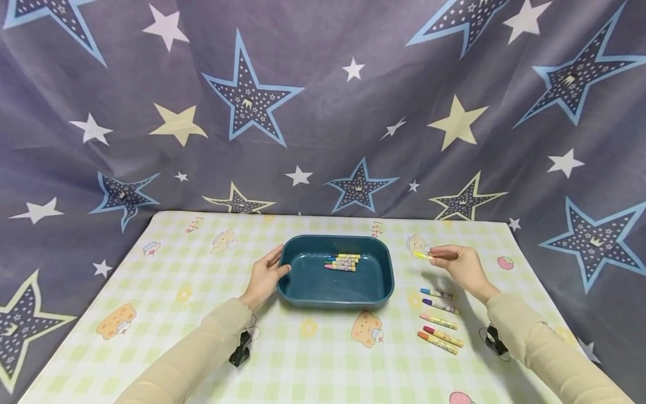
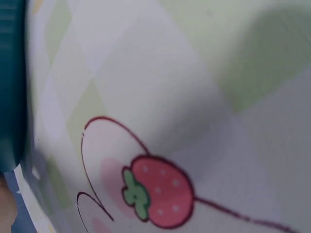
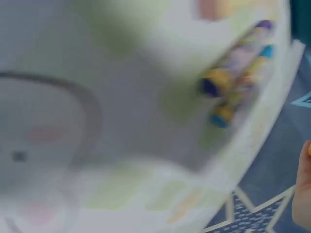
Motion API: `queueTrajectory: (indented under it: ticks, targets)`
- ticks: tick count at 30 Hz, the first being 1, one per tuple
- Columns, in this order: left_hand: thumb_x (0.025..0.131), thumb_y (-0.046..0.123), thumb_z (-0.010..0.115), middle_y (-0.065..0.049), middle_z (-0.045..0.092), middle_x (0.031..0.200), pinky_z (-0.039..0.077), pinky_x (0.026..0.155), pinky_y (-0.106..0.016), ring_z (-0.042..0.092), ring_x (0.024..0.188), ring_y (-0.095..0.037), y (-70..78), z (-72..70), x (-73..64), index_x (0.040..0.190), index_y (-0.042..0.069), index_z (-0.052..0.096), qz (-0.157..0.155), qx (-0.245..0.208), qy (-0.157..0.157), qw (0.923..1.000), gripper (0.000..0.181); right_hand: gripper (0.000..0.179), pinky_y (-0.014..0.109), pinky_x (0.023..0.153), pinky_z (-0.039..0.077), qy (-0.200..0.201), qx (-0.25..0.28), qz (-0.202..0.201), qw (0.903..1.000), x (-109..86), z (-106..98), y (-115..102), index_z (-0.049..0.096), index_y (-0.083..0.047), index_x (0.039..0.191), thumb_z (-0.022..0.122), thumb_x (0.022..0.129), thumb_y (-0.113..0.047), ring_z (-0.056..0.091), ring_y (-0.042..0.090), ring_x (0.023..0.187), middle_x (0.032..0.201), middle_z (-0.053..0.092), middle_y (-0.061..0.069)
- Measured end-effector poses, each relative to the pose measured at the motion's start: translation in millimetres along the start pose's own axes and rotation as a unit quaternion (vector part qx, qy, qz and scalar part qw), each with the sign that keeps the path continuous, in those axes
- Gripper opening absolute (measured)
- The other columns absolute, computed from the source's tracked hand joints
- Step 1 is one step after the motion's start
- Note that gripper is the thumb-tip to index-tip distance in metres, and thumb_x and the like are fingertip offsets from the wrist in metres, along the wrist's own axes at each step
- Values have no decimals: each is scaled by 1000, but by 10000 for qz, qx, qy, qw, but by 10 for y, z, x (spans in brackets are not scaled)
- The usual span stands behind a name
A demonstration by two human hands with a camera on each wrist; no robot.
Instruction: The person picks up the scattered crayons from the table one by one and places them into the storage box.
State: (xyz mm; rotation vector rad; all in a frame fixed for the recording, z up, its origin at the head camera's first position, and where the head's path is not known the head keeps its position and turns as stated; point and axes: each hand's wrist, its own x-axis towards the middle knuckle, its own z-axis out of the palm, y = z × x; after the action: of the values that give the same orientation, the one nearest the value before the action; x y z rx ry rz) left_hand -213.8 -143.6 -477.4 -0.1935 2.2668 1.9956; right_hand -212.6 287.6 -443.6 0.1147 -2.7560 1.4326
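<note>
One crayon [image 1: 421,256] protrudes leftward from the pinching fingers [image 1: 446,251] of the right hand [image 1: 465,270]; the left hand [image 1: 262,280] grips the tray [image 1: 333,303].

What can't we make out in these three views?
Head: the rear end of the slim bright-yellow crayon, hidden by the right hand.
Head: wrapper print on the slim orange-tipped crayon, too small to read.
Left wrist: most of the dark teal plastic tray and left hand, cut off by the left edge.
Right wrist: wrapper print on the purple-tipped crayon, lost to blur.
</note>
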Motion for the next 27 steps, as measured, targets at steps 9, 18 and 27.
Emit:
queueTrajectory:
  ticks: [9, 18, 27]
  targets:
    - [85, 3, 59, -13, 40, 142, 41, 103, -30, 38, 131, -25, 12, 1, -2, 141, 15, 38, -31, -43, -17, 10000, 61, 32, 18, 74, 56, -181, 571, -163, 9981, 140, 160, -451, 64, 3, 110, 67, 82, -13, 64, -3, 80, 107, 65, 21]
    - [85, 2, 58, -15, 40, 142, 40, 103, -30, 38, 131, -26, -5, -22, 19, 141, 13, 37, -9, 6, 17, 10000, 61, 29, 25, 78, 56, -350, 856, -246, 9954, 214, 582, -709, 67, 2, 105, 70, 80, -10, 68, 14, 87, 102, 68, 18]
    - [85, 0, 57, -17, 39, 142, 40, 103, -33, 38, 131, -28, -7, -16, 5, 141, 9, 36, 127, 8, -34, 9999, 61, 27, 27, 78, 57, -549, 1009, -440, 9924, 258, 937, -798, 69, 2, 103, 71, 78, -7, 67, 24, 92, 103, 68, 17]
